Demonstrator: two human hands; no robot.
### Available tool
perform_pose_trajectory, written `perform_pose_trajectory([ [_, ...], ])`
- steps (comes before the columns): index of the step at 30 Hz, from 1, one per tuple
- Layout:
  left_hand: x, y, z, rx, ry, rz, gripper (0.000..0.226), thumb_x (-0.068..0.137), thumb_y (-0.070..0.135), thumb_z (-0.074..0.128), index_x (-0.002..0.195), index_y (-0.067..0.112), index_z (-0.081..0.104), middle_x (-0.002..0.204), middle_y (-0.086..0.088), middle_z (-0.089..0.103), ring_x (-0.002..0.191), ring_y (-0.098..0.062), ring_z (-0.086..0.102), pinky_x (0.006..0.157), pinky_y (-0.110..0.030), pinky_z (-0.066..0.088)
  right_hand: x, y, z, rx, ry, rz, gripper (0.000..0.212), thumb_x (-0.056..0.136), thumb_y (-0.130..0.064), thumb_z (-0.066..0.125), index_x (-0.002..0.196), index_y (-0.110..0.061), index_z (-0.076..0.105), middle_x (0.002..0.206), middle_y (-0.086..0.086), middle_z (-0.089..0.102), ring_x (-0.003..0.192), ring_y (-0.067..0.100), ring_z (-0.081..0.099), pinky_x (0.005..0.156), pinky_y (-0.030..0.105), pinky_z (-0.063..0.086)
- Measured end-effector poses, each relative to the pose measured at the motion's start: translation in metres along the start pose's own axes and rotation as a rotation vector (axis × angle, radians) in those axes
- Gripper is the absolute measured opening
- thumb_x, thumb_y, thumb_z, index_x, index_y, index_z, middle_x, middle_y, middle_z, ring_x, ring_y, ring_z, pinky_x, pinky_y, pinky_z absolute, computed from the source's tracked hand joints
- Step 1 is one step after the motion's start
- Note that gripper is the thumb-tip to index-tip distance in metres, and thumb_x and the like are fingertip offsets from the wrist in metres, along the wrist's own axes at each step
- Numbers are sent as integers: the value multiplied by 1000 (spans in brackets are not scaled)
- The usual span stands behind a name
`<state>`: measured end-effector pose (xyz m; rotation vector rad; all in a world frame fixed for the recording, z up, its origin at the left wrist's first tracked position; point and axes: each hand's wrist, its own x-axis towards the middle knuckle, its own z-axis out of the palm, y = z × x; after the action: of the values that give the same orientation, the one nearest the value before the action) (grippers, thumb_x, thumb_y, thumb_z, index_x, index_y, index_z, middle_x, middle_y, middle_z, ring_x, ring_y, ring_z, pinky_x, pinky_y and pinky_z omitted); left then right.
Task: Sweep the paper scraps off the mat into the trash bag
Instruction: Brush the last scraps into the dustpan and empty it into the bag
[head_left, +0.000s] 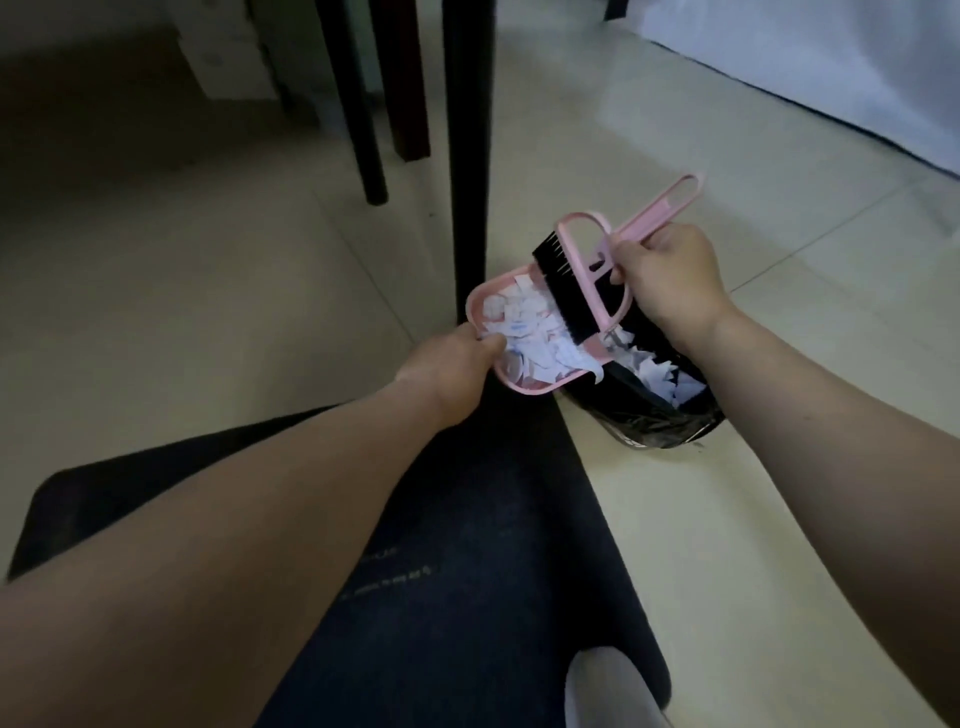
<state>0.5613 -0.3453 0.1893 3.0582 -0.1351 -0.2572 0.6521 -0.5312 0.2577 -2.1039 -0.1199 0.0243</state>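
My left hand (451, 370) grips the near left edge of a pink dustpan (480, 306) full of white paper scraps (530, 338). The pan is tilted over the open black trash bag (654, 410), which holds more scraps. My right hand (667, 278) grips the pink handle of a small brush (582, 265). Its black bristles rest in the pan against the scraps. The dark mat (467, 519) lies on the floor below my arms, with no scraps visible on it.
Dark table or chair legs (470, 156) stand on the pale tiled floor just behind the dustpan. A white cloth or sheet (831, 67) hangs at the back right. A foot in a grey sock (608, 691) rests on the mat's near right corner.
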Motion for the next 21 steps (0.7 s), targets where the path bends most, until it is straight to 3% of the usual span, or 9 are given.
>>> perform_pose_trajectory([
  [3,31,16,1,16,2,44,22,89,11,44,110,15,47,117,-13,49,95,-31,54,71,-32,40,19,16,-17,96,107,33,28,88,-19,57,60,-19,61,65,-4,63,59,10,58,63,27,45],
  [6,68,31,3,58,27,103,18,91,14,45,109,16,48,113,-12,52,93,-31,56,73,-32,45,36,41,-30,164,158,69,29,87,-18,57,59,-20,59,61,-4,60,50,3,52,60,24,41],
  [12,120,45,10,135,63,102,14,97,19,40,104,18,51,111,-11,59,99,-32,58,83,-35,49,52,83,-37,253,243,149,27,89,-20,57,63,-19,63,59,-3,61,55,11,56,65,27,46],
  [15,132,55,8,255,42,112,24,95,20,44,119,19,48,119,-10,57,104,-32,57,75,-32,45,51,102,-31,242,233,186,32,90,-22,57,58,-18,59,57,-4,60,56,12,56,62,26,44],
  [21,144,67,4,418,45,167,32,91,15,47,122,18,52,118,-9,58,105,-31,58,72,-31,43,41,132,-21,125,153,223,35,93,-24,54,62,-9,59,62,3,59,60,20,54,59,30,43],
])
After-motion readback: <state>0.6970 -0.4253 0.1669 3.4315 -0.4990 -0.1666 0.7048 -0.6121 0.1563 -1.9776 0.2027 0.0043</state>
